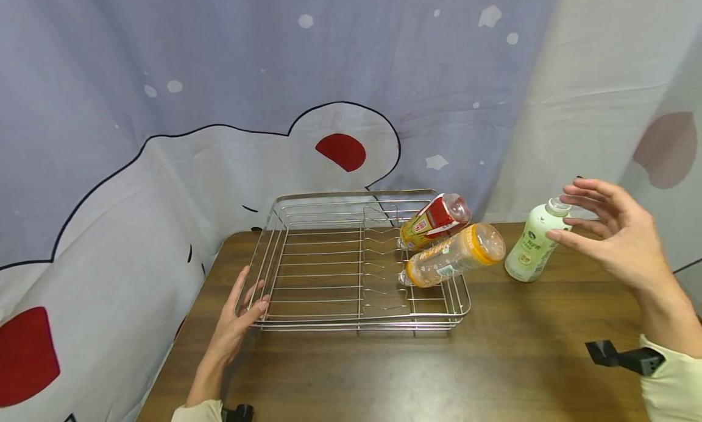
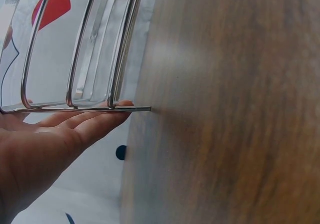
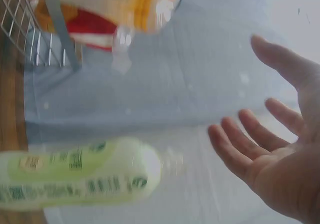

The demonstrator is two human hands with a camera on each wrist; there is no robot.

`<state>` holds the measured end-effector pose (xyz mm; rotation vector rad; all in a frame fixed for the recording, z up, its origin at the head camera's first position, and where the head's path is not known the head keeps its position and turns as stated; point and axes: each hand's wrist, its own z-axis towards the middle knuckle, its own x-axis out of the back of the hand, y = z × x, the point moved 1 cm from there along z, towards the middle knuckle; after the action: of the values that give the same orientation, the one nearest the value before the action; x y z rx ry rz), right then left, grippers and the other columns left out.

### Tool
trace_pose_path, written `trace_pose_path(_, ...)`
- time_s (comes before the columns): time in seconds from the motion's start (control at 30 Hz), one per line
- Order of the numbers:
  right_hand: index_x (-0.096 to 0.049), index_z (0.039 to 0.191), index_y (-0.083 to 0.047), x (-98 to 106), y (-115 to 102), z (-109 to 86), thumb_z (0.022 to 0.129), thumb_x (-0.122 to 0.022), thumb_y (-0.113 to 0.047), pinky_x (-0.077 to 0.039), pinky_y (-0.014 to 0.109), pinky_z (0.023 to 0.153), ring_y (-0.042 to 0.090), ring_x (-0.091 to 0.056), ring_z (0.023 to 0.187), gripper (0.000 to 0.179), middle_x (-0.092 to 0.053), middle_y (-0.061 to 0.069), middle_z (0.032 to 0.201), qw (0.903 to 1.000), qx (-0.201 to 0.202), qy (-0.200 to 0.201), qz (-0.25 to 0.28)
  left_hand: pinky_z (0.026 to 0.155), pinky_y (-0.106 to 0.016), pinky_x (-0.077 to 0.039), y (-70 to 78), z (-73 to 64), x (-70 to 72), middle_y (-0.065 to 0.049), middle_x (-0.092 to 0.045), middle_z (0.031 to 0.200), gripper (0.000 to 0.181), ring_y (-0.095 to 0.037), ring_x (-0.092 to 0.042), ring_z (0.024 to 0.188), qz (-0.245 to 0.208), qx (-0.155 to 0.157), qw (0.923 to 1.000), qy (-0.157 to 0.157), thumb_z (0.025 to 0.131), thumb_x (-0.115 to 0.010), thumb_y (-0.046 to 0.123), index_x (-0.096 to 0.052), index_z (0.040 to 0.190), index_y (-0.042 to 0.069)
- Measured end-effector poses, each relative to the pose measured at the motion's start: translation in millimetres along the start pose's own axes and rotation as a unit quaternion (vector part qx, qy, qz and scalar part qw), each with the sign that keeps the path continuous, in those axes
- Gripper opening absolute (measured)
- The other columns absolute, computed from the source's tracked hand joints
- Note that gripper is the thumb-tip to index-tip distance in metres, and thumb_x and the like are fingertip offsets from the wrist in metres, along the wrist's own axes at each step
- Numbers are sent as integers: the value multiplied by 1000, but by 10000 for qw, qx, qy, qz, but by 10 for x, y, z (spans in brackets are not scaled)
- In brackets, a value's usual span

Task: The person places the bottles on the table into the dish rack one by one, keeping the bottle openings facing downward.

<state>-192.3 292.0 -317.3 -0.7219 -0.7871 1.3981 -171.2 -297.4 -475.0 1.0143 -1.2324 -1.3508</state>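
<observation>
My left hand [image 1: 233, 324] holds the left end of a metal wire dish rack [image 1: 315, 301], its thumb over the rim. In the left wrist view, the fingers [image 2: 100, 124] lie along the outside of the wires. My right hand [image 1: 622, 233] is raised beside a pale green bottle [image 1: 529, 245], fingers spread and holding nothing. A gap shows between that hand and the bottle's clear neck in the right wrist view. Bottom up and tilted in the rack's right side are a clear bottle with orange bands [image 1: 452, 257] and a bottle with a red and yellow label [image 1: 430, 223].
The rack and the green bottle stand on a brown wooden table [image 1: 351, 373]. A patterned curtain [image 1: 219, 75] hangs behind the table and along its left side. A black strap mount [image 1: 625, 356] sits on the right wrist.
</observation>
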Motion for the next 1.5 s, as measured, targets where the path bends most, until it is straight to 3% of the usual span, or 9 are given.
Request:
trace_pose_path(0.2, -53, 133, 4, 225, 180, -47, 66, -62, 39, -54, 18, 80, 16, -60, 110, 76, -60, 9, 123, 9948, -222, 833, 534, 93, -35, -52, -24, -18, 14, -29, -14, 157, 83, -15, -53, 126, 23, 78, 10000, 34, 99, -54, 3, -5, 160, 30)
trace_pose_path(0.33, -48, 138, -10, 343, 390, -112, 73, -68, 28, -49, 9, 81, 9, -53, 114, 79, -53, -2, 129, 9914, -793, 982, -350, 94, -37, -51, -38, -20, 13, -27, -16, 157, 83, -16, -53, 126, 31, 121, 9999, 45, 99, -54, 3, -5, 160, 30)
trace_pose_path(0.53, -32, 149, -21, 456, 721, -222, 82, -74, 11, -42, 5, 85, 10, -41, 126, 86, -42, -10, 134, 9737, -1555, 846, -1433, 94, -35, -51, -52, -30, 8, -28, -15, 158, 83, -16, -53, 126, 34, 142, 9999, 55, 99, -54, 4, -5, 160, 30)
trace_pose_path(0.67, -14, 158, -19, 466, 995, -318, 88, -74, -4, -26, 35, 115, 22, -25, 143, 93, -30, 14, 154, 9586, -2088, 404, -1894, 94, -37, -51, -43, -34, 7, -28, -14, 158, 82, -16, -53, 126, 28, 136, 9999, 55, 99, -53, 4, -5, 160, 31)
trace_pose_path(0.77, -4, 158, -8, 442, 1190, -380, 89, -75, -12, -12, 66, 112, 45, -14, 144, 99, -13, 33, 157, 9485, -2355, 52, -2116, 94, -40, -51, -33, -31, 7, -29, -14, 158, 82, -16, -52, 127, 27, 142, 9999, 56, 100, -53, 4, -5, 160, 31)
trace_pose_path(0.87, -3, 156, 2, 412, 1344, -428, 88, -76, -15, -19, 72, 105, 57, -18, 136, 102, -15, 39, 152, 9429, -2514, -75, -2184, 94, -43, -51, -29, -27, 8, -28, -15, 158, 82, -17, -52, 127, 33, 146, 9999, 57, 100, -53, 4, -5, 160, 31)
trace_pose_path(1.2, -19, 150, 7, 295, 1609, -497, 86, -79, -20, -30, 61, 105, 52, -34, 129, 92, -31, 36, 146, 9353, -2667, 95, -2324, 93, -42, -52, -29, -19, 5, -29, -15, 157, 82, -18, -51, 128, -25, 82, 10000, 33, 99, -53, 3, -5, 160, 31)
trace_pose_path(1.37, -32, 140, 7, 257, 1679, -510, 84, -80, -21, -38, 35, 91, 25, -46, 112, 79, -44, 28, 135, 9316, -2476, 135, -2657, 93, -40, -52, -22, -13, 4, -28, -15, 158, 82, -19, -51, 128, -46, 71, 10000, 39, 99, -54, 3, -6, 160, 31)
trace_pose_path(1.5, -36, 137, 7, 232, 1706, -510, 84, -81, -20, -37, 29, 84, 11, -44, 103, 75, -47, 26, 131, 9295, -2426, 221, -2769, 93, -38, -51, -12, -5, 1, -28, -15, 157, 82, -21, -50, 130, -12, 82, 10000, 53, 99, -54, 4, -6, 160, 31)
